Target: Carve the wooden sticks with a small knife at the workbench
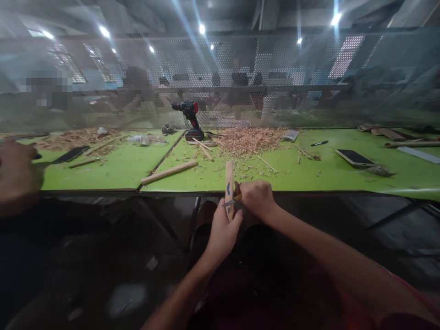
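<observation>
My left hand (222,233) is closed around the lower end of a flat wooden stick (229,181), holding it upright just in front of the green table's near edge. The stick carries blue pen marks. My right hand (256,198) is closed on a small carving knife (233,200) with an orange handle. Its blade lies across the stick at about mid height. Both hands sit close together below the table edge, over my lap.
On the green table (337,176) lie a heap of wood shavings (249,137), a cordless drill (190,119), loose wooden sticks (169,172), a phone (354,157) and a pen (319,143). Another person's arm (17,176) rests at the left. A perforated screen stands behind.
</observation>
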